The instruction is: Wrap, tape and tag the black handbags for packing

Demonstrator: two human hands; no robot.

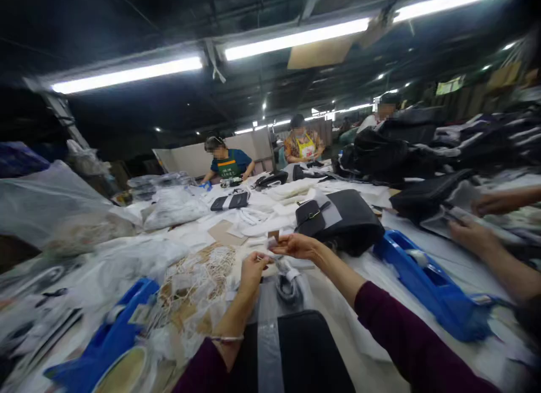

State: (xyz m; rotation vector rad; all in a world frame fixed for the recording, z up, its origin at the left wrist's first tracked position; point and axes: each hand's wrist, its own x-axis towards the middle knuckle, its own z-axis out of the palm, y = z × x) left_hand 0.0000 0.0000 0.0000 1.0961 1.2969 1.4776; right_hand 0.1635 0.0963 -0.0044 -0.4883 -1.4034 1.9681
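Nearest me, 6 o'clock from my hands: flat black rectangular bag [310, 351] w/ clear plastic band [270, 348] across it. My R hand [298, 245] is pinched nearly closed on a small brown-and-white tag [274, 235], just above center. My L hand [252, 269] sits just beside, fingers curled, tips close tog.; can't tell if they grip anything. Grey coiled strap [289, 286] at 5, close in.

Worktable's mostly under white sheets; bare beige tabletop [367, 373] shows at 5, betw. bag edge & my R sleeve, a narrow gap. Tangled white strings [207, 272] crowd my L forearm at 8-9. Blue plastic tape dispenser [114, 331] at 8, another blue dispenser [435, 291] at 3-4, so both sides are tight. Rounded black bag w/ buckle [357, 213] at 2, near R wrist. Co-worker's hands [477, 235] at 3, well apart.

Dark room; tube lights [296, 39] overhead at 12, ppl. at 11, 12-1 & 1 across the table.
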